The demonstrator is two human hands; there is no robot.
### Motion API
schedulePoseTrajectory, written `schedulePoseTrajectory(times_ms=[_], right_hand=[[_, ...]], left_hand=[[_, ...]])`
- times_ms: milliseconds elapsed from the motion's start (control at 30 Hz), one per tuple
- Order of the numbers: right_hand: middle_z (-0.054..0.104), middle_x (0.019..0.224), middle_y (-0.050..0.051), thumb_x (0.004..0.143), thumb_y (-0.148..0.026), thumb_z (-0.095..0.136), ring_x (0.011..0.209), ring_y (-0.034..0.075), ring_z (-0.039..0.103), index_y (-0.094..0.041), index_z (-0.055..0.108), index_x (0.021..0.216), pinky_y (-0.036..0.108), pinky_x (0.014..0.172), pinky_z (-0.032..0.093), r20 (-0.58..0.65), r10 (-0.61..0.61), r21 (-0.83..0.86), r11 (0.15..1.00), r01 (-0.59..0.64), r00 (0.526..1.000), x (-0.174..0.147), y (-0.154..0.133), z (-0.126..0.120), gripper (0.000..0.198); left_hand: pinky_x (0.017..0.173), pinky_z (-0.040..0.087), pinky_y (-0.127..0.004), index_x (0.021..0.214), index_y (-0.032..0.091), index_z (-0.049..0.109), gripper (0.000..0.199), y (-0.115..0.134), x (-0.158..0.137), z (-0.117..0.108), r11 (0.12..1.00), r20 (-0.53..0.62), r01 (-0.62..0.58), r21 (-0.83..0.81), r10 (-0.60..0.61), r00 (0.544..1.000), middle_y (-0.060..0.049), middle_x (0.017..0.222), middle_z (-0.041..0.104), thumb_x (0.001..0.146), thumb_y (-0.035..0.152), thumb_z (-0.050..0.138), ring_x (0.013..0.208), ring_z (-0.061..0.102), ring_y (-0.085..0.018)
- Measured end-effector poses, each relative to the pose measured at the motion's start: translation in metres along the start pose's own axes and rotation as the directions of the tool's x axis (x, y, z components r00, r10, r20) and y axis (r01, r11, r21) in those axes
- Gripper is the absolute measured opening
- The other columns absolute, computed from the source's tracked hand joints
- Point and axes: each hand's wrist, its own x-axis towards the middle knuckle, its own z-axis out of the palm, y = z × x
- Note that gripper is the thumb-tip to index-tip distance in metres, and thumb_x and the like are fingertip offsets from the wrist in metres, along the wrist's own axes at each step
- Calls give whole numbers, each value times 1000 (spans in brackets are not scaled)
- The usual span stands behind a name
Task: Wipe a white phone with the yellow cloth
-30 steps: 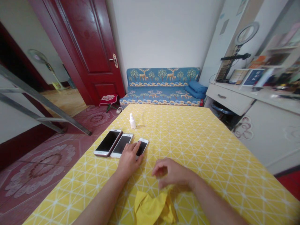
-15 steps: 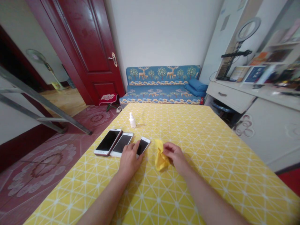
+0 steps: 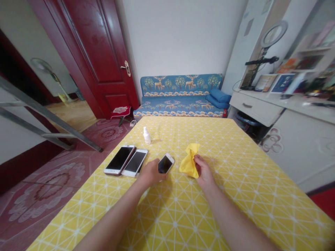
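Observation:
My left hand (image 3: 150,172) grips the near end of a small white phone (image 3: 166,163) and holds it tilted just above the yellow tablecloth (image 3: 235,181). My right hand (image 3: 203,170) is closed on a crumpled yellow cloth (image 3: 190,161), right of that phone. Two larger phones, a pink one (image 3: 120,159) and a white one (image 3: 135,162), lie side by side with dark screens up, left of my left hand.
A small white bottle (image 3: 147,136) stands beyond the phones. A blue patterned sofa (image 3: 180,97) runs along the far wall. A red door (image 3: 99,59) stands open at the left. White cabinets (image 3: 295,139) with a ring light (image 3: 274,35) line the right side.
My right hand picked up the yellow cloth from near my body and carried it forward. My left hand closed on the small phone, lifted it and shifted it right.

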Motion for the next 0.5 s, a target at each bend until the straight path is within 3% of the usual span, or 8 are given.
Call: schedulePoseTrajectory(times_ms=[67, 133, 200, 267, 400, 500], right_hand=[[68, 68, -4, 60, -25, 77, 61, 14, 65, -21, 64, 73, 24, 56, 53, -27, -21, 26, 999, 22, 999, 0, 0, 0, 19], [68, 69, -4, 60, -25, 77, 61, 13, 64, -20, 64, 74, 23, 56, 52, -70, -60, 43, 997, 64, 996, 1, 0, -1, 20], [68, 71, -4, 61, -26, 77, 62, 12, 64, -20, 64, 76, 22, 56, 52, -128, -116, 46, 991, 122, 985, 3, 0, -3, 21], [68, 74, -4, 62, -28, 78, 65, 12, 64, -20, 64, 79, 22, 59, 52, -190, -178, 33, 982, 187, 966, 6, -1, -5, 23], [70, 85, -3, 63, -28, 79, 78, 12, 65, -21, 67, 85, 25, 74, 53, -291, -286, -29, 956, 290, 913, 11, -7, -7, 27], [71, 96, 1, 69, -27, 76, 89, 14, 65, -20, 70, 91, 30, 86, 50, -224, -405, -213, 908, 361, 886, 5, -12, -5, 24]], left_hand=[[58, 50, -34, 89, 18, 55, 37, 7, 6, 9, 942, 69, 70, -329, -51, 996, -9, 88, 68, 61, 32, 74, 66, 67, -26], [59, 52, -36, 98, 19, 51, 42, 15, 10, 21, 715, 151, 170, -678, -91, 984, -8, 90, 68, 64, 28, 74, 63, 68, -23], [67, 54, -37, 104, 19, 48, 46, 23, 11, 33, 444, 188, 187, -877, -42, 981, -8, 93, 68, 66, 25, 75, 70, 70, -23], [75, 54, -37, 108, 17, 49, 47, 29, 8, 42, 254, 166, 149, -956, 47, 985, -10, 97, 69, 69, 24, 74, 79, 70, -24], [89, 50, -42, 118, 14, 50, 49, 34, -1, 50, 22, 141, 139, -990, 184, 973, -16, 108, 67, 75, 25, 71, 92, 69, -28], [94, 46, -46, 118, 11, 53, 45, 34, -5, 54, -118, 190, 231, -966, 281, 941, -18, 114, 65, 78, 25, 68, 97, 67, -30]])
